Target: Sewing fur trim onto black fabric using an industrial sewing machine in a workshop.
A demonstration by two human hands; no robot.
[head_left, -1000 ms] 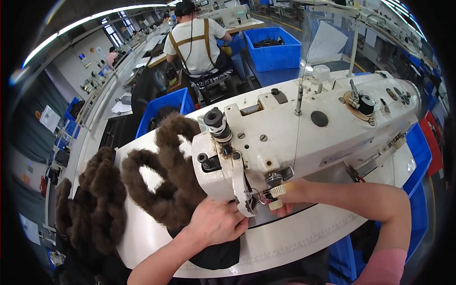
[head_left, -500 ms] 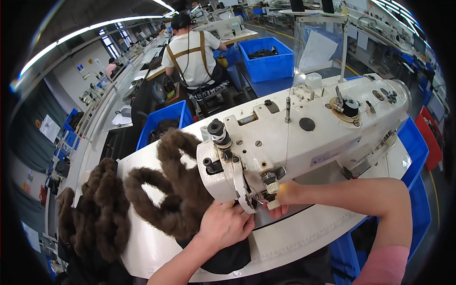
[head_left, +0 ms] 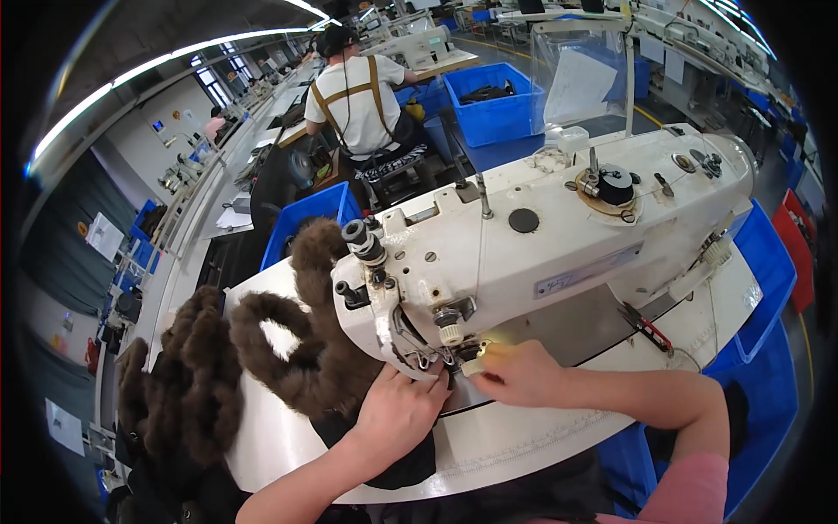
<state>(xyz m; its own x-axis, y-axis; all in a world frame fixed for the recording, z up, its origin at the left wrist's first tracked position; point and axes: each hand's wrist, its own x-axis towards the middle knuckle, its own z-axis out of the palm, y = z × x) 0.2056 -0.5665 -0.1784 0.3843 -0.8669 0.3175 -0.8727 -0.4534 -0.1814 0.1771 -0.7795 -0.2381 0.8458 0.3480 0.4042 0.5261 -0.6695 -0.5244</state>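
My left hand presses down beside the needle end of a white sewing machine, its fingers closed on black fabric that hangs over the table's front edge. Brown fur loops lie to the left of that hand, against the fabric. My right hand is just right of the needle area, by a pale knob. Its fingers are curled in a pinch; whatever they hold is too small or hidden to make out. A small yellowish glow falls by its fingertips.
Snips with red handles lie on the white table under the machine arm. More brown fur pieces are heaped at the left edge. Blue bins stand at the right, and another blue bin is behind. A person sits ahead.
My view has shifted, so the machine sits further left in it. My right hand has drawn out from beside the needle and its fingers are curled. My left hand stays on the fabric.
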